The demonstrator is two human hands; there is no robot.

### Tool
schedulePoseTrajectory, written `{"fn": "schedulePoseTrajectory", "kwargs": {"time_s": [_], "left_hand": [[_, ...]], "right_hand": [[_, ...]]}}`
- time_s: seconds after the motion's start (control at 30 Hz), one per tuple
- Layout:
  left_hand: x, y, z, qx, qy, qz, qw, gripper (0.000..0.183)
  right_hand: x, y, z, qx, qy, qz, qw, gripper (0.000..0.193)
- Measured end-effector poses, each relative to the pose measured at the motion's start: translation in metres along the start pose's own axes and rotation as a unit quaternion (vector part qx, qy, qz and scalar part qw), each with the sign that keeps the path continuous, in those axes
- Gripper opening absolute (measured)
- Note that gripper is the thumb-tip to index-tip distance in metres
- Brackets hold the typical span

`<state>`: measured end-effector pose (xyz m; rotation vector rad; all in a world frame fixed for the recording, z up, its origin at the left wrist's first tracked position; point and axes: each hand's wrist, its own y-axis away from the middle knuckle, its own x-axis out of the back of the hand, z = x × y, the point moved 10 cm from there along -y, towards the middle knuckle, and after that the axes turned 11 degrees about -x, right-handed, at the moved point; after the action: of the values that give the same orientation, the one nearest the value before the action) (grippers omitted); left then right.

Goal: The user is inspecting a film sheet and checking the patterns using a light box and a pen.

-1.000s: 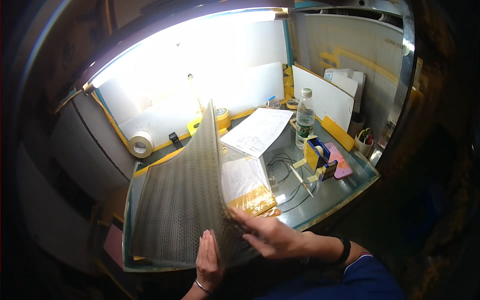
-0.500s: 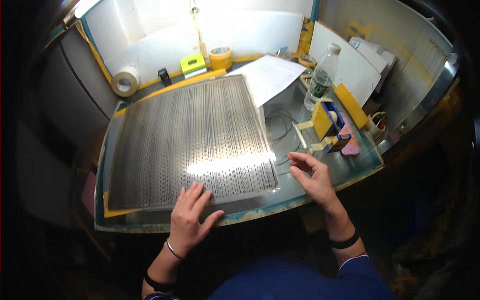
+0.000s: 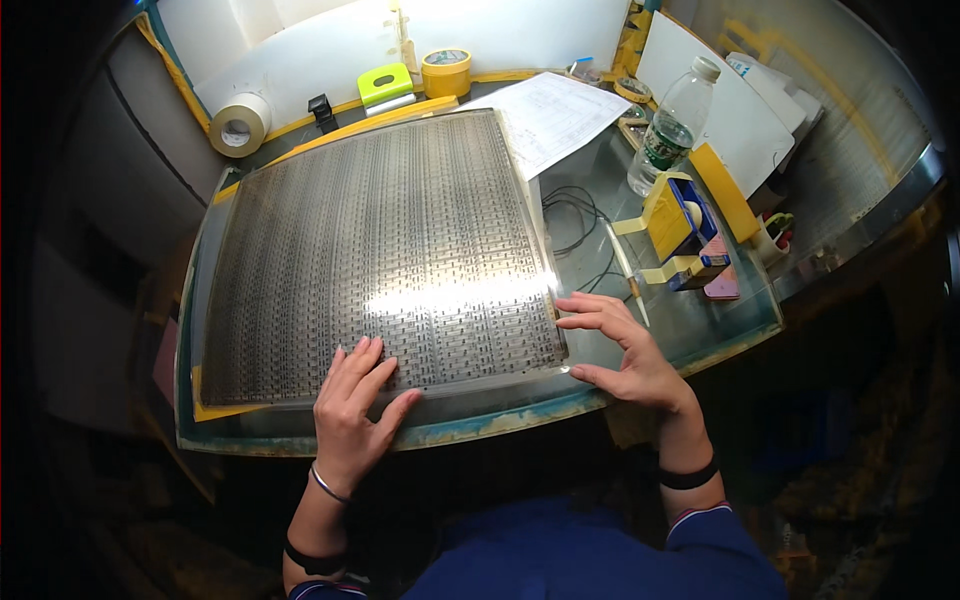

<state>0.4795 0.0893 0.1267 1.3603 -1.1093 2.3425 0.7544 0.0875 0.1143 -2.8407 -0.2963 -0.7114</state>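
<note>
1. Spreading across most of the glass tabletop (image 3: 700, 320), a large patterned metal sheet (image 3: 380, 250) lies flat — probably laid out this way so that its whole perforated face catches the light from the bright panel behind.
2. Pressing down near the sheet's front edge, the left hand (image 3: 355, 410) is open, fingers splayed flat on the metal, gripping nothing; it seems placed to keep the sheet from sliding.
3. At the sheet's front right corner, the right hand (image 3: 620, 345) is open too, fingertips touching the edge and thumb low at the corner, as if squaring it up.
4. Right of the sheet lie a printed paper (image 3: 560, 115), a clear plastic bottle (image 3: 675, 125), a yellow tape dispenser (image 3: 675, 215) and a loop of thin black cable (image 3: 580, 215) — kept off the working area.
5. Along the back stand a pale tape roll (image 3: 240, 125), a yellow tape roll (image 3: 447, 72) and a small green object (image 3: 385, 85), whose kind I cannot make out.
6. Beyond the tabletop the room is dark; only the lit white back wall (image 3: 520, 30) shows.
</note>
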Motion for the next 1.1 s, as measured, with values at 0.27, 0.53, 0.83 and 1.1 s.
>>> {"fn": "schedulePoseTrajectory", "kwargs": {"time_s": [0.27,0.53,0.83,1.1], "left_hand": [[0.0,-0.002,0.005,-0.009,-0.014,-0.019,1.0,0.048],[0.0,-0.003,0.004,-0.002,-0.02,-0.019,1.0,0.054],[0.003,-0.006,0.003,0.007,-0.028,0.013,0.999,0.055],[0.005,-0.008,0.008,-0.007,-0.046,0.018,0.999,0.058]], "right_hand": [[0.007,0.002,0.008,-0.015,-0.021,0.046,0.999,0.048],[0.008,0.002,0.01,-0.026,-0.034,0.055,0.998,0.046],[0.009,0.001,0.012,-0.026,-0.041,0.063,0.997,0.044],[0.01,0.001,0.008,-0.023,0.008,0.095,0.995,0.039]]}}
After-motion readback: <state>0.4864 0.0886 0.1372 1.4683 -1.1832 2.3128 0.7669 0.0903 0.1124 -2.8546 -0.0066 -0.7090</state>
